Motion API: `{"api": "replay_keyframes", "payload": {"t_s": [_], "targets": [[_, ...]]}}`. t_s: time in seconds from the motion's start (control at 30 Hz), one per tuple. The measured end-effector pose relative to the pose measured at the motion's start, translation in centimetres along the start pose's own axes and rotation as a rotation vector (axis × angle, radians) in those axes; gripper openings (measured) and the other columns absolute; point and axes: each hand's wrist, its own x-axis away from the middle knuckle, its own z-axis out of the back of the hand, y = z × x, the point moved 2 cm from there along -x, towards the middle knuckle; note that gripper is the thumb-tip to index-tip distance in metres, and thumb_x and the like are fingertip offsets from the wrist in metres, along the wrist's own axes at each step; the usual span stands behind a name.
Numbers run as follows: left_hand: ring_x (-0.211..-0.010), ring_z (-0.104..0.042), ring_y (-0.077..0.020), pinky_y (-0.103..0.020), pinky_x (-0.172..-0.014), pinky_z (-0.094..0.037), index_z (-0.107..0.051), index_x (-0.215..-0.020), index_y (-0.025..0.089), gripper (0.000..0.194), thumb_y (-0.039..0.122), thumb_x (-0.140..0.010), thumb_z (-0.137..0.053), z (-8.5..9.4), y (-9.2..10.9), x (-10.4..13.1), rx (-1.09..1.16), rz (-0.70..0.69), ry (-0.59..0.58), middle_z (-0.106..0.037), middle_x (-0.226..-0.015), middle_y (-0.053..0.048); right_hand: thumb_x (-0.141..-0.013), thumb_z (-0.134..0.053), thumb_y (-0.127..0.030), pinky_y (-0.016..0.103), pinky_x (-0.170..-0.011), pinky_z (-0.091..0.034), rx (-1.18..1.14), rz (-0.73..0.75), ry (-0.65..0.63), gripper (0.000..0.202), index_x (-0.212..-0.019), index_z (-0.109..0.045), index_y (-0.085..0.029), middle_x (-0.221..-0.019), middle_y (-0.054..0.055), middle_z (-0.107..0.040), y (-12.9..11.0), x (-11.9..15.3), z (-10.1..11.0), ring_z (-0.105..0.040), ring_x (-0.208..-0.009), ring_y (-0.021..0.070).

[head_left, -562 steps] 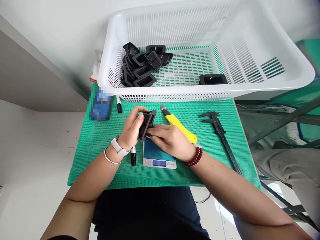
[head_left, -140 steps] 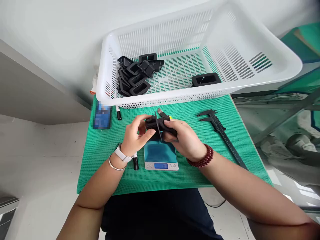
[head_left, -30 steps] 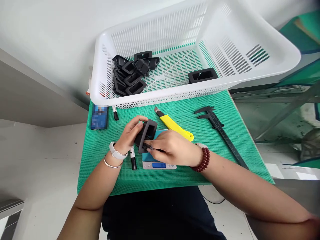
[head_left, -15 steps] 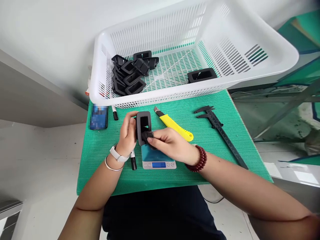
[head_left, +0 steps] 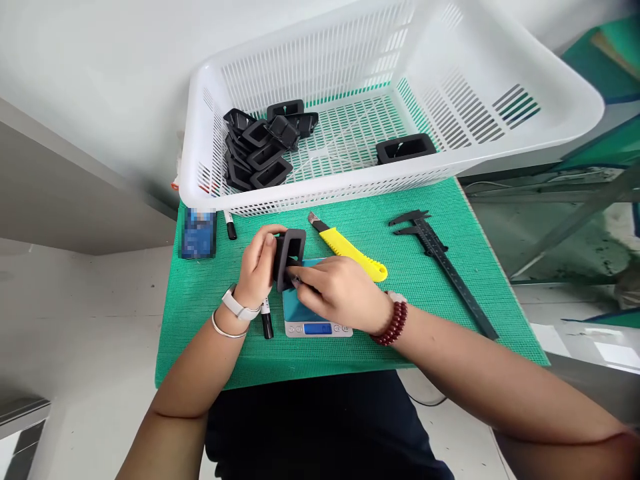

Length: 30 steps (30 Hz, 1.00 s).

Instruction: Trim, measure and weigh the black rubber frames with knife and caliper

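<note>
My left hand (head_left: 257, 263) grips a black rectangular frame part (head_left: 281, 260) by its left side, holding it tilted above the left part of a small scale (head_left: 320, 329) with a blue display. At the frame's lower opening, the fingers of my right hand (head_left: 345, 293) are pinched together; a small dark piece shows at the fingertips, partly hidden. A yellow utility knife (head_left: 353, 255) lies just beyond my right hand, its blade pointing up and left. Beside my left wrist, a marker (head_left: 267, 321) rests on the green mat (head_left: 200, 347).
A large white basket (head_left: 320, 190) stands at the back, with several black frame parts (head_left: 267, 155) heaped at its left and another (head_left: 406, 148) near its front wall. A black caliper (head_left: 447, 270) lies on the right. At the left are a blue phone-like object (head_left: 198, 235) and a second marker (head_left: 230, 225).
The frame part has turned and tilted in my left hand and sits slightly lower. My right hand's fingers have moved into the frame's lower opening, so the small dark piece is more hidden.
</note>
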Motion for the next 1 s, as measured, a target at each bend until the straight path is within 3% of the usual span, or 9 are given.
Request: {"api": "replay_keyframes", "payload": {"t_s": [0.1, 0.17, 0.27, 0.4, 0.57, 0.8, 1.0], "targets": [[-0.074, -0.056, -0.0126, -0.027, -0.067, -0.044, -0.063, -0.106, 0.024, 0.036, 0.048, -0.101, -0.036, 0.3, -0.1, 0.1, -0.047, -0.046, 0.085, -0.062, -0.087, -0.001, -0.098, -0.042, -0.021, 0.024, -0.051, -0.031, -0.26, -0.132, -0.044, 0.031, -0.083, -0.068, -0.012, -0.055, -0.002, -0.054, -0.2, -0.1, -0.3, -0.042, -0.047, 0.0082], [-0.074, -0.056, -0.0134, -0.028, -0.067, -0.044, -0.063, -0.105, 0.024, 0.038, 0.049, -0.101, -0.035, 0.5, 0.0, 0.2, -0.085, -0.058, 0.117, -0.061, -0.085, -0.001, -0.099, -0.041, -0.023, 0.024, -0.051, -0.032, -0.271, -0.087, -0.053, 0.032, -0.089, -0.069, -0.012, -0.055, -0.002, -0.054, -0.3, 0.0, -0.5, -0.042, -0.047, 0.0086], [-0.083, -0.06, -0.0164, -0.03, -0.074, -0.046, -0.065, -0.104, 0.022, 0.041, 0.048, -0.101, -0.033, 0.6, 0.2, 0.3, -0.132, -0.108, 0.059, -0.064, -0.088, -0.003, -0.1, -0.041, -0.025, 0.029, -0.051, -0.028, -0.01, 0.116, -0.031, 0.033, -0.113, -0.067, -0.008, -0.054, -0.001, -0.057, -0.4, 0.3, -0.9, -0.043, -0.047, 0.0124], [-0.093, -0.062, -0.0192, -0.032, -0.081, -0.048, -0.067, -0.103, 0.021, 0.044, 0.048, -0.101, -0.033, 0.7, 0.3, 0.2, -0.158, -0.148, 0.008, -0.067, -0.093, -0.006, -0.1, -0.041, -0.023, 0.033, -0.053, -0.024, 0.252, 0.243, -0.046, 0.034, -0.118, -0.064, -0.006, -0.054, 0.0, -0.058, -0.4, 0.4, -1.3, -0.045, -0.048, 0.0143], [-0.089, -0.063, -0.0176, -0.03, -0.078, -0.049, -0.067, -0.101, 0.021, 0.04, 0.048, -0.1, -0.038, 0.7, 0.2, -0.2, -0.072, -0.069, 0.045, -0.068, -0.094, -0.005, -0.098, -0.042, -0.022, 0.034, -0.054, -0.024, 0.327, 0.171, -0.045, 0.032, -0.119, -0.064, -0.011, -0.054, -0.001, -0.058, 0.0, 0.1, -1.2, -0.046, -0.049, 0.0139], [-0.08, -0.065, -0.0191, -0.031, -0.071, -0.053, -0.066, -0.092, 0.019, 0.039, 0.054, -0.093, -0.047, 0.7, 0.7, -0.6, 0.102, 0.059, -0.024, -0.069, -0.088, -0.006, -0.099, -0.04, -0.021, 0.033, -0.053, -0.027, 0.333, 0.147, 0.078, 0.033, -0.12, -0.065, -0.012, -0.058, 0.0, -0.058, 0.9, -0.2, -0.3, -0.046, -0.053, 0.0137], [-0.089, -0.068, -0.024, -0.035, -0.07, -0.056, -0.058, -0.122, 0.021, 0.061, 0.07, -0.086, -0.047, 0.5, -0.4, -0.3, 0.311, 0.055, -0.232, -0.068, -0.102, -0.01, -0.096, -0.04, -0.02, 0.029, -0.053, -0.028, 0.225, -0.052, 0.185, 0.034, -0.116, -0.066, -0.012, -0.06, 0.001, -0.062, 1.7, -0.1, -0.2, -0.045, -0.051, 0.0125]]}}
